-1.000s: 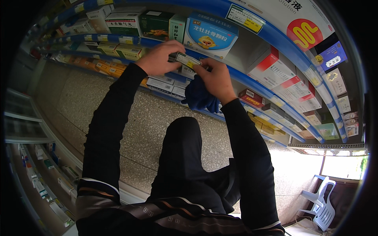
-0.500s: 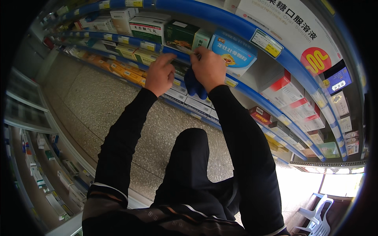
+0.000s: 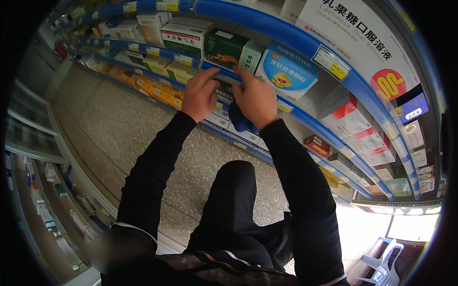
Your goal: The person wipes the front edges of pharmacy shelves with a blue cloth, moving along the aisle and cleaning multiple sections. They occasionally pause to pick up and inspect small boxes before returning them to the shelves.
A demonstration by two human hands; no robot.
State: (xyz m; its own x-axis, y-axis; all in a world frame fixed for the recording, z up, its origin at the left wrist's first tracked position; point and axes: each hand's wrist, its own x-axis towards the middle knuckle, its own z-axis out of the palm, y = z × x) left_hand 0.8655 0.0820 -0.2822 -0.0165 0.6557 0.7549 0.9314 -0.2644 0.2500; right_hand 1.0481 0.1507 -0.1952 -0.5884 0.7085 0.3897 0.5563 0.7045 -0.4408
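Observation:
My left hand (image 3: 199, 95) touches the blue shelf rail (image 3: 303, 115) with its fingers apart, the index stretched out and others bent. My right hand (image 3: 253, 97) is beside it, fingertips at the same rail, gripping a dark blue glove (image 3: 238, 119) that hangs beneath the palm. Whether a label is still under the fingertips is hidden. Just above stand a green box (image 3: 222, 43), a pale green box (image 3: 248, 58) and a large light-blue box (image 3: 286, 66). White boxes (image 3: 243, 138) lie on the shelf below.
A large white carton (image 3: 353, 43) is at top right, red-and-white boxes (image 3: 358, 124) below it. Orange boxes (image 3: 143, 86) line a lower shelf. My knee is over the speckled floor (image 3: 129, 119). Another shelf unit (image 3: 62, 214) is at left, a white plastic chair (image 3: 381, 262) at lower right.
A second ago both hands held a small label card, now out of sight. My left hand moved right and down; my right fingers rose to the rail. The view shifted slightly.

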